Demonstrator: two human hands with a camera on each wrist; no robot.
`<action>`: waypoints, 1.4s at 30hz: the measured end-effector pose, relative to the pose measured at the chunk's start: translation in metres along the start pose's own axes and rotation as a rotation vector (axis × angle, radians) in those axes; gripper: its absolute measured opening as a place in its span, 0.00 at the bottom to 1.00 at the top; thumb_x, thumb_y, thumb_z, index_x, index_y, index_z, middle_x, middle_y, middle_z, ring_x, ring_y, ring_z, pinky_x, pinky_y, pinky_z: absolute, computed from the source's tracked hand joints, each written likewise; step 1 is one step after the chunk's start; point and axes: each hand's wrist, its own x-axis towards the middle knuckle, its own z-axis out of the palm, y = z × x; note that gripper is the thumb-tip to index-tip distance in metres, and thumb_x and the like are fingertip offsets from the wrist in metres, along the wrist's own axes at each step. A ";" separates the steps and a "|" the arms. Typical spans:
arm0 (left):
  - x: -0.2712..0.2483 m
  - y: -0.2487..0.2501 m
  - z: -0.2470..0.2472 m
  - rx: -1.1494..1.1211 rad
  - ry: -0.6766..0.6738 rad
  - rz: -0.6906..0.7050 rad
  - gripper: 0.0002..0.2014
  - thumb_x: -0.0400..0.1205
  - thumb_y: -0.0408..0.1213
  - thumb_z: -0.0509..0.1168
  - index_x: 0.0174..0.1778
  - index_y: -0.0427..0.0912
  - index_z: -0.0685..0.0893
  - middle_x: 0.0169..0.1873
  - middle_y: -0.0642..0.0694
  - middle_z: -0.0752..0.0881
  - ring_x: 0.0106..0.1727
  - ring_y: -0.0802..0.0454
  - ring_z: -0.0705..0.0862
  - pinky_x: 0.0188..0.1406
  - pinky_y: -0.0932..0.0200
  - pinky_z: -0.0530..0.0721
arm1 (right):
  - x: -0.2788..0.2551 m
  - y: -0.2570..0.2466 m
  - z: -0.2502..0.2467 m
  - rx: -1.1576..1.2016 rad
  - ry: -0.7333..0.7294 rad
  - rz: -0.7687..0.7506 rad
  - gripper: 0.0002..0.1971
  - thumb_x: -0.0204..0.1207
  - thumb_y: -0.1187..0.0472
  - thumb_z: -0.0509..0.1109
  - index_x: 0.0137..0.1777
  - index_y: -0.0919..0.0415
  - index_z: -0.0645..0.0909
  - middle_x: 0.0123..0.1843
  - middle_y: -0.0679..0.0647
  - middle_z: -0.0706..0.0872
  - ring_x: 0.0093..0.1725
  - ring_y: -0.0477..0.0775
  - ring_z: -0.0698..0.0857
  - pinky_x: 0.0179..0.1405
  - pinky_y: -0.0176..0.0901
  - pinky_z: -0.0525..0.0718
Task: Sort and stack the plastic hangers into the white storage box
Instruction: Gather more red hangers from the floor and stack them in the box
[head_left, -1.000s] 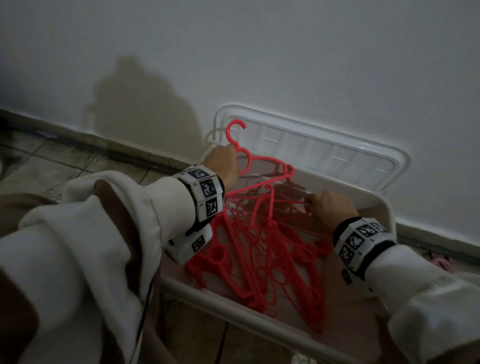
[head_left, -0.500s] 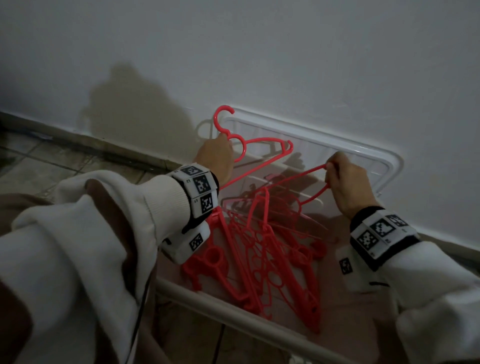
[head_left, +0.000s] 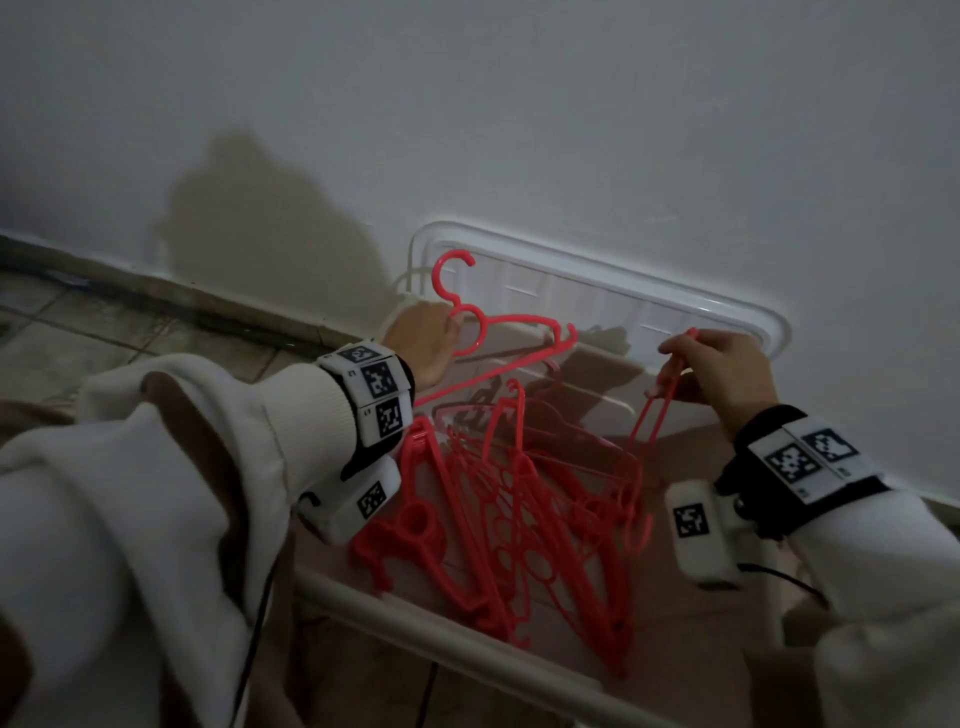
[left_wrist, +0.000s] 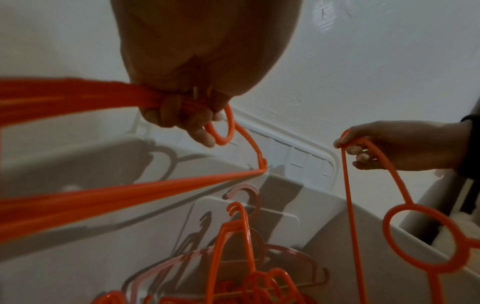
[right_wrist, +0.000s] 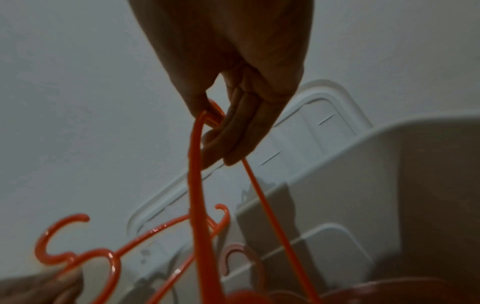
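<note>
Your white storage box (head_left: 467, 642) sits on the tiled floor (head_left: 104, 343), close against the wall. Its lid (head_left: 597, 283) stands behind it, leaning on that wall.

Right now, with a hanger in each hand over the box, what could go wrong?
1. The right hand only pinches its hanger by one end, so it hangs loose and could snag the tangled pile in the white box.
2. The left hand grips several stacked hangers; they might fan apart.
3. The lid leaning on the wall could get knocked.
</note>
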 end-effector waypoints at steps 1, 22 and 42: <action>0.000 -0.001 0.003 -0.008 -0.015 -0.003 0.18 0.87 0.39 0.50 0.56 0.30 0.79 0.51 0.32 0.83 0.55 0.35 0.81 0.54 0.49 0.77 | -0.001 -0.002 0.000 0.055 -0.016 0.029 0.05 0.75 0.70 0.64 0.39 0.68 0.80 0.19 0.55 0.83 0.17 0.51 0.84 0.21 0.35 0.85; 0.008 -0.008 0.021 -0.320 -0.117 -0.068 0.15 0.87 0.38 0.50 0.52 0.33 0.80 0.33 0.43 0.81 0.36 0.42 0.79 0.43 0.47 0.80 | 0.005 -0.017 -0.005 -0.283 0.197 -0.344 0.19 0.82 0.53 0.60 0.32 0.60 0.81 0.28 0.57 0.81 0.29 0.53 0.79 0.40 0.49 0.75; -0.024 0.013 0.018 -0.868 -0.546 -0.115 0.14 0.70 0.44 0.63 0.45 0.39 0.80 0.36 0.38 0.77 0.33 0.44 0.72 0.35 0.54 0.67 | 0.008 0.012 0.025 0.239 0.071 0.208 0.19 0.86 0.63 0.51 0.32 0.66 0.70 0.29 0.62 0.71 0.09 0.44 0.76 0.11 0.31 0.77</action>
